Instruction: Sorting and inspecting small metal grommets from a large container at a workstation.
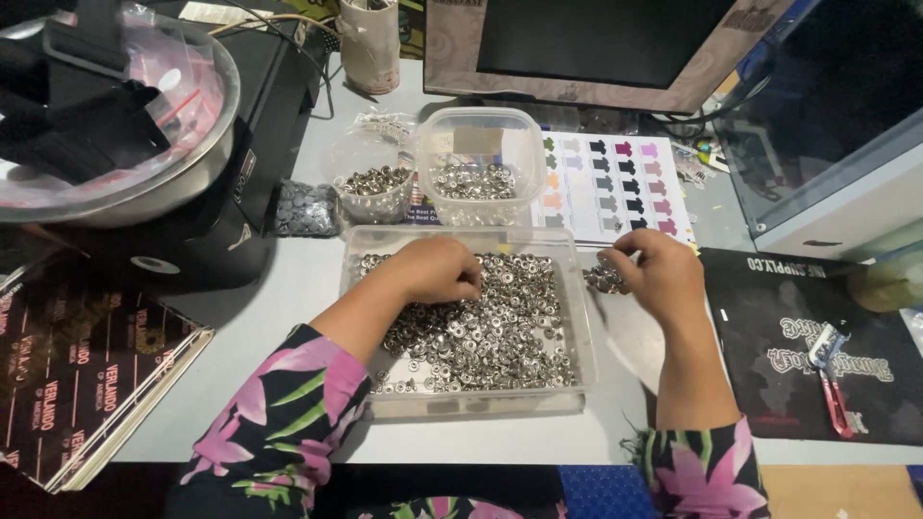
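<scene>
Seen from above, we work over a clear rectangular tray (586, 327) that sits on the grey table (279, 317) and is spread with small silver metal snap parts (490, 327). Our left hand (435, 270) reaches down into the upper left part of the tray, fingers curled inward and pinched among the pieces; whether a piece is caught between the fingertips we cannot tell, since the knuckles hide them. Our right hand (661, 274) hovers just outside the tray's right wall, fingers bent around a small cluster of the same silver pieces (604, 279), which shows at the fingertips and in the cupped palm. Both wrists come out of dark sleeves printed with pink and green flowers.

Just behind the tray stand two smaller clear containers: a square tub (524, 130) and, to its left, a round cup (351, 159), each holding more silver parts. Beside the round cup lies a small bag of grey buttons (306, 208). A printed colour chart (608, 187) lies flat behind the right hand, under the edge of a monitor (596, 48). To the far left a steel bowl (207, 159) rests on a black machine, with plastic bags inside it. On the right a black mat (769, 384) carries a red-handled tool (835, 389).
</scene>
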